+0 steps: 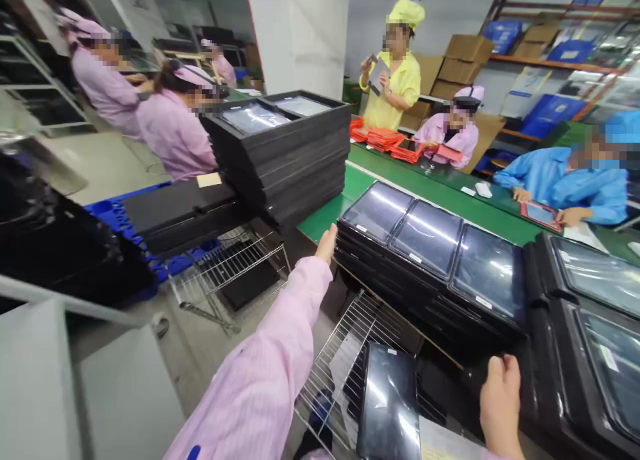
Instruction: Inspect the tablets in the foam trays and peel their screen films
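A stack of black plastic trays (400, 267) stands in front of me on the green bench, its top tray holding three dark tablet screens (430, 237) with small white labels. At the stack's left end is my left hand (327, 244), fingers stretched along the side and partly hidden by the sleeve. My right hand (500, 397) is near the stack's front right corner. Its fingers point up, slightly bent, with nothing visible in them. Below, between my arms, a dark glossy tablet-like panel (390, 400) lies on a wire rack (325, 373).
More black trays with screens (600, 267) stand close at the right. A tall stack of black foam trays (295, 160) rises at the left, beside a wire cart (235, 267). Across the green bench (330, 217), several people work near orange-red sleeves (383, 140).
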`<state>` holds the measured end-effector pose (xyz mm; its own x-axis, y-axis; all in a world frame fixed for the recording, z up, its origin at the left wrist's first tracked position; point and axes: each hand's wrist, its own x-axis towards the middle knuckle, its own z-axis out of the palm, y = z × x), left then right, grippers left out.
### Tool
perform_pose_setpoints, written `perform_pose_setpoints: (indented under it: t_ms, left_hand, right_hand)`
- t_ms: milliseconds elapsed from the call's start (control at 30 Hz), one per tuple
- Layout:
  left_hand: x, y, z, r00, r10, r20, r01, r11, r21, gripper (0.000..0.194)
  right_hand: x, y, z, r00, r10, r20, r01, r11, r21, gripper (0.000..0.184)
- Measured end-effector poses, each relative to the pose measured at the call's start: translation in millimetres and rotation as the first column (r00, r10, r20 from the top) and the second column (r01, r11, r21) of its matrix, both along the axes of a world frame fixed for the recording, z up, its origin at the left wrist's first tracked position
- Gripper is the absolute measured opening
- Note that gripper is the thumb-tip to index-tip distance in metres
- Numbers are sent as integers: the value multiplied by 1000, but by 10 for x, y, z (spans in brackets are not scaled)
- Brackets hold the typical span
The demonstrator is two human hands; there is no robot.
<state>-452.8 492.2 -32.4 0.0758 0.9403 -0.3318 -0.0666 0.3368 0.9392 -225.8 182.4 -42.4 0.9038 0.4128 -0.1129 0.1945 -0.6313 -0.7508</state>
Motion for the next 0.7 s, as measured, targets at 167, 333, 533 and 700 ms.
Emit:
perform_pose_setpoints:
  t_ms: [167,333,533,700]
  left_hand:
    - [69,179,107,993,-95,64,100,991,-85,46]
    - [104,232,135,996,-60,69,66,994,-90,27]
    - [127,335,157,994,-7,113,15,997,-76,22]
    - [216,533,256,995,16,96,-5,993,-118,13]
  right_hand:
    - [-50,231,155,991,-122,54,122,993,11,69]
    - [-45,421,160,976,-215,-20,215,963,164,77]
    - [-55,457,33,953,-301,-27,292,894,341,85]
    - [-92,361,13,940,-329,-86,330,820,467,78]
